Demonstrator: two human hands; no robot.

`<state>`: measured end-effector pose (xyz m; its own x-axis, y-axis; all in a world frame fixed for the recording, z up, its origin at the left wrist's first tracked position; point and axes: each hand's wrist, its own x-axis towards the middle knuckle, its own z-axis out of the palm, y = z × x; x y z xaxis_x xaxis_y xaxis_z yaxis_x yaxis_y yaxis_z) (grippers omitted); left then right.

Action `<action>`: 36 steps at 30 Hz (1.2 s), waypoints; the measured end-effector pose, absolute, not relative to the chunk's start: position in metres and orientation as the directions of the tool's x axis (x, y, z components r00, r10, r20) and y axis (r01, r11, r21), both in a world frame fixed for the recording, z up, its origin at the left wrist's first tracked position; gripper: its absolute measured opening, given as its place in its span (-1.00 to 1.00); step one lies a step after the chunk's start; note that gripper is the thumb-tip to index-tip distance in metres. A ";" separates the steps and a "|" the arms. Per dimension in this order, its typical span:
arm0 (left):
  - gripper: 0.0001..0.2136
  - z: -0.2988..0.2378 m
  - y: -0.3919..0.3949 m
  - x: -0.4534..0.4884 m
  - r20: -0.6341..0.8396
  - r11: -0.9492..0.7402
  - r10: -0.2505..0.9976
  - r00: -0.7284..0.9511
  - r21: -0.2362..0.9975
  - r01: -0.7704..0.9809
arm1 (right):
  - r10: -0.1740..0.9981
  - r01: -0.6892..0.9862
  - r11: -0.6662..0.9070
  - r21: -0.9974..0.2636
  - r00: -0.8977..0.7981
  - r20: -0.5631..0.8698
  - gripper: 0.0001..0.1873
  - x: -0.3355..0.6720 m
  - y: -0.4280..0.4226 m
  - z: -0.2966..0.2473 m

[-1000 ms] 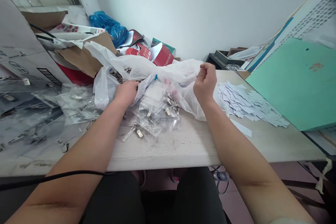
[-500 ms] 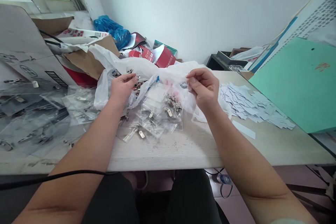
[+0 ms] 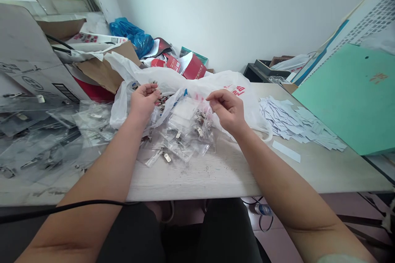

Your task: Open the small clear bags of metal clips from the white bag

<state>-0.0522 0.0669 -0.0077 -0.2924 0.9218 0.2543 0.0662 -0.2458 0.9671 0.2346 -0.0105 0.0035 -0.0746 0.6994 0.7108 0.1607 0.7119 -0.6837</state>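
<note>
My left hand (image 3: 143,100) is at the mouth of a white plastic bag (image 3: 119,111), fingers curled, next to a heap of small metal clips (image 3: 165,100) in it. What those fingers pinch, if anything, cannot be made out. My right hand (image 3: 228,109) hovers just right of a pile of clear plastic badge holders (image 3: 180,117), thumb and forefinger drawn together. Whether something thin lies between them is unclear. Several badge holders carry metal clips; one clip (image 3: 167,158) lies at the front of the pile. Behind my right hand the bag's red-printed part (image 3: 243,98) spreads out.
More clipped badge holders (image 3: 46,144) cover the table's left side, before a cardboard box (image 3: 33,61). White paper slips (image 3: 293,123) lie in a heap on the right, near a green board (image 3: 348,98). Red boxes (image 3: 196,65) and a blue bag (image 3: 132,35) stand behind. A black cable (image 3: 92,202) crosses my left forearm.
My right hand has moved left and slightly down, off the white bag's edge towards the badge holders. The bag's red print now shows behind it. My left hand has barely shifted.
</note>
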 end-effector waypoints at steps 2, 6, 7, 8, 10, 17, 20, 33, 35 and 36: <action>-0.72 -0.008 0.067 -0.052 0.257 -0.251 0.922 -0.290 0.966 0.056 | 0.698 0.172 0.712 -0.680 -0.078 0.712 -0.88 0.234 -0.010 0.002; -0.75 -0.002 0.063 -0.050 0.327 -0.344 0.890 -0.317 0.939 0.002 | 0.695 0.189 0.712 -0.676 -0.052 0.717 -0.83 0.232 -0.012 0.005; -0.74 0.001 0.060 -0.049 0.347 -0.373 0.884 -0.313 0.928 -0.025 | 0.696 0.188 0.710 -0.679 -0.043 0.716 -0.81 0.231 -0.012 0.006; -0.72 0.005 0.056 -0.048 0.357 -0.389 0.887 -0.293 0.919 -0.060 | 0.698 0.182 0.708 -0.682 -0.034 0.716 -0.80 0.229 -0.013 0.007; -0.66 0.012 0.045 -0.042 0.342 -0.374 0.919 -0.197 0.915 -0.153 | 0.702 0.153 0.706 -0.691 -0.025 0.712 -0.78 0.224 -0.013 0.006; -0.54 0.018 0.001 0.000 0.206 -0.165 0.971 0.122 0.945 -0.283 | 0.737 0.156 0.674 -0.722 -0.093 0.669 -0.75 0.205 -0.018 -0.004; -0.51 0.016 -0.008 0.013 0.135 -0.066 0.971 0.196 0.944 -0.324 | 0.717 0.250 0.681 -0.689 -0.034 0.696 -0.83 0.200 -0.020 -0.005; -0.55 0.015 -0.025 0.028 0.188 -0.123 0.962 0.198 0.946 -0.299 | 0.708 0.335 0.649 -0.683 0.062 0.704 -0.77 0.205 -0.019 0.000; -0.59 0.013 -0.024 0.027 0.230 -0.191 0.961 0.155 0.955 -0.229 | 0.708 0.342 0.650 -0.679 0.053 0.704 -0.75 0.208 -0.018 0.003; -0.60 0.012 -0.024 0.027 0.256 -0.228 0.956 0.141 0.955 -0.188 | 0.708 0.354 0.649 -0.673 0.040 0.705 -0.75 0.210 -0.017 0.004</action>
